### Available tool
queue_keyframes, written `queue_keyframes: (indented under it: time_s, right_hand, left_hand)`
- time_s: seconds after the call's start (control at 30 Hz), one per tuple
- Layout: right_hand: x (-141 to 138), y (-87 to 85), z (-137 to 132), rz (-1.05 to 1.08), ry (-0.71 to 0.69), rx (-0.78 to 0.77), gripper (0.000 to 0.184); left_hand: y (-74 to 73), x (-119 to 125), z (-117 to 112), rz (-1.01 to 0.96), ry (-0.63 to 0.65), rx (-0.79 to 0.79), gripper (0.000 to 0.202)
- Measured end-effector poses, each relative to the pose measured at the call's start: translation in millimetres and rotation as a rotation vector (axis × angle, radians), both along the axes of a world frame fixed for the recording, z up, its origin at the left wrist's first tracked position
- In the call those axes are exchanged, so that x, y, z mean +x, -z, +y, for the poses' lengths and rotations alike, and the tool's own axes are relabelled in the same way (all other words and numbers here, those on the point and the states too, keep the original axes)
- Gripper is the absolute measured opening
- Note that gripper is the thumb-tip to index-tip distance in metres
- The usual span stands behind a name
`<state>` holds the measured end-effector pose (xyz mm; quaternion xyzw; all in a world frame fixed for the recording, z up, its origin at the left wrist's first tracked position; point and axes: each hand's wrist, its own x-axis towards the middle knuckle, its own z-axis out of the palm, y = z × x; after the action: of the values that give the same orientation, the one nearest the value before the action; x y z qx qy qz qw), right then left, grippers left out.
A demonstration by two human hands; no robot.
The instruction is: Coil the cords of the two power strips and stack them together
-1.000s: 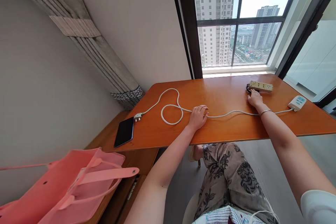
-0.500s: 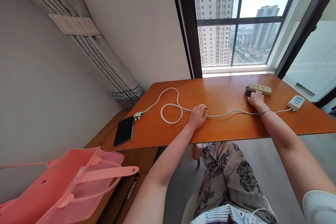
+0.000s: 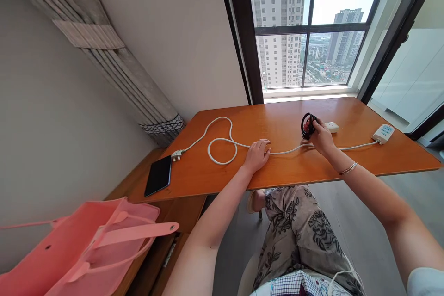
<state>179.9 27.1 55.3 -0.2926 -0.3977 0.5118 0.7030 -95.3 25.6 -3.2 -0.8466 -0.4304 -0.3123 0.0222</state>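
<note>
A coil of black cable [image 3: 308, 126] is gripped in my right hand [image 3: 321, 137], raised off the wooden table. Something reddish shows inside the coil. The power strip [image 3: 332, 127] juts out from behind that hand, mostly hidden by it. Palm down on the table, my left hand [image 3: 257, 154] lies on the white extension cord [image 3: 222, 163], its fingers stretched out. This cord loops once on the left and ends in a white plug [image 3: 177, 154]. At its other end is a white socket block [image 3: 383, 133], on the table's right side.
A black tablet [image 3: 158, 175] lies at the left end of the wooden table [image 3: 277, 171], close to the plug. An open pink bag [image 3: 104, 240] stands on lower furniture to the left. A gathered curtain [image 3: 138, 88] and a window [image 3: 308, 32] border the table's far side.
My right hand has lifted the black cable coil and the power strip and moved them left and nearer. The strip has turned and is now largely covered. My left hand stays on the cord.
</note>
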Motion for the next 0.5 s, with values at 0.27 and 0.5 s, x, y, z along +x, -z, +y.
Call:
queue_keyframes:
  time_s: [0.27, 0.5]
  right_hand:
    - [-54.7, 9.8, -50.3, -1.002, -0.090, 0.329, 0.033]
    - [-22.7, -0.5, -34.8, -1.535, 0.138, 0.414, 0.035]
  left_hand:
    - [6.7, -3.0, 0.5, -0.050, 0.052, 0.057, 0.055]
    - [2.5, -2.7, -4.1, -0.004, 0.050, -0.043, 0.050]
